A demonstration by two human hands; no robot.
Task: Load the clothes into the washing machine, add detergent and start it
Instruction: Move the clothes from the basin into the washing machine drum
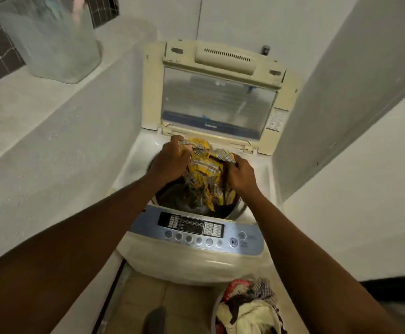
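A cream top-loading washing machine (196,259) is seen from above at the centre of the frame, hemmed in closely by a white textured ledge (59,150) on the left and a white wall (356,131) on the right. Its hinged lid with a clear window (217,102) is raised upright at the back, leaving the round drum opening (179,196) uncovered. A blue-grey control panel with round buttons (196,232) runs along the near edge. A yellow and grey checked cloth (208,169) is bunched over the opening, hanging partly into the drum. The left hand (170,162) is closed on its upper left edge, and the right hand (241,174) is closed on its right side. A basket of mixed clothes (249,307) sits on the floor at the lower right. A frosted plastic container (49,42) stands on the ledge, upper left.
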